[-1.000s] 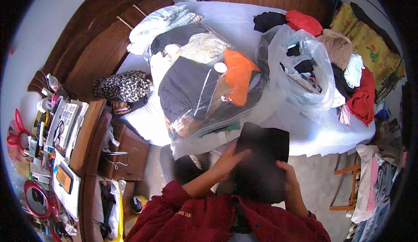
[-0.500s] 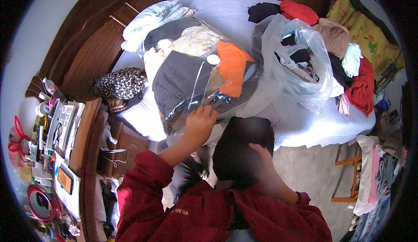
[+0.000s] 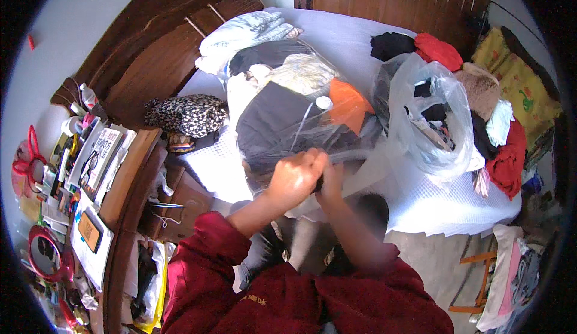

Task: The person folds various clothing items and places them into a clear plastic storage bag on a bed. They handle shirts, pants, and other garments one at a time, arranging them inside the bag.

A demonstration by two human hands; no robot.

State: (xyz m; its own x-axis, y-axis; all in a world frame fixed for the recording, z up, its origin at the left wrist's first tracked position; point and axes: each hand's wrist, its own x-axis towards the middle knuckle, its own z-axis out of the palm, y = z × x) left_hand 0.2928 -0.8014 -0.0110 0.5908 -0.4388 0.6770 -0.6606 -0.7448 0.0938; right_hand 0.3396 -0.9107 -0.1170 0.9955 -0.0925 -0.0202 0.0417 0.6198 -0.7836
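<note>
A large clear plastic storage bag (image 3: 288, 132) lies on the bed, packed with dark grey, cream and orange clothes. A round white valve cap (image 3: 324, 103) shows on its top. My left hand (image 3: 294, 177) is closed in a fist on the bag's near edge. Beside it, nearly touching, my right hand (image 3: 330, 183) is also closed at that edge, its fingertips partly hidden. A small dark patch shows between the hands; I cannot tell what it is. The orange garment (image 3: 350, 105) lies under the plastic at the right side.
A second, open clear bag (image 3: 442, 135) holding clothes stands at the right of the bed. Red, brown and black clothes (image 3: 508, 159) surround it. At left are a speckled garment (image 3: 186, 114) and a cluttered wooden desk (image 3: 129, 196). A wooden stool frame (image 3: 481, 280) stands lower right.
My right hand has moved up and left to meet the left at the bag's edge. The black cloth-like item it held is no longer seen in it. The view has shifted.
</note>
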